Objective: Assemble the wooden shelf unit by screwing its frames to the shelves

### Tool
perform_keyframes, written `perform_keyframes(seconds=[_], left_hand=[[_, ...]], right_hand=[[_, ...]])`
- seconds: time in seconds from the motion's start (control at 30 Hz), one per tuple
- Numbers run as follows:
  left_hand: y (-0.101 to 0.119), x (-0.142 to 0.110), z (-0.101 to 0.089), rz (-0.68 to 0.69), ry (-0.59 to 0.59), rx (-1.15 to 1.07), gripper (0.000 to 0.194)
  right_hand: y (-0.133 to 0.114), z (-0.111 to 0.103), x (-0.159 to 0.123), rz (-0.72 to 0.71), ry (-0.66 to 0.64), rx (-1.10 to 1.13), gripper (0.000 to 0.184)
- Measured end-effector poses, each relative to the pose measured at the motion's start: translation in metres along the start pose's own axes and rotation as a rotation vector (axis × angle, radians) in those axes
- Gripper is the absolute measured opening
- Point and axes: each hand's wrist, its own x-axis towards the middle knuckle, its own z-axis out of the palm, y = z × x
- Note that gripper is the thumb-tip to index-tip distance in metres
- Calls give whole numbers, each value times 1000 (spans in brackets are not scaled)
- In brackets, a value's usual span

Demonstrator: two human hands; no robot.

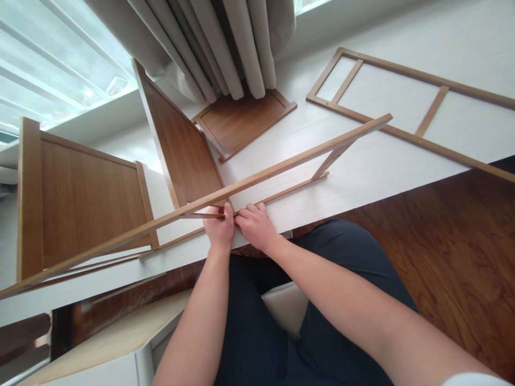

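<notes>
A long wooden frame (269, 177) with crosspieces stands on edge along the front of a white ledge. My left hand (220, 229) is closed around the joint of a short crosspiece and the lower rail. Close beside it, my right hand (257, 226) has its fingers curled over the lower rail; whatever small part lies under the fingertips is hidden. Just behind my hands, a tall wooden panel (181, 145) stands upright, its near end close to the frame.
Another wooden panel (92, 193) stands at the left. One more panel (245, 123) lies under the grey curtain (225, 43). A second ladder-like frame (432, 110) lies at the right. Below the ledge (362, 182) are a cushioned seat (116, 332) and a wooden floor (454, 241).
</notes>
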Motion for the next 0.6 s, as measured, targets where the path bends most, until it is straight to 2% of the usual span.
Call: perform_keyframes(seconds=[0.2, 0.43, 0.6], left_hand=[[-5, -1, 2, -21, -13, -32, 36], [-2, -2, 1, -23, -14, -53, 37], [-1, -2, 1, -28, -22, -72, 37]], right_hand=[[-4, 3, 3, 79, 11, -15, 26], [-8, -4, 4, 167, 126, -24, 22], [-8, -6, 6, 197, 96, -18, 19]])
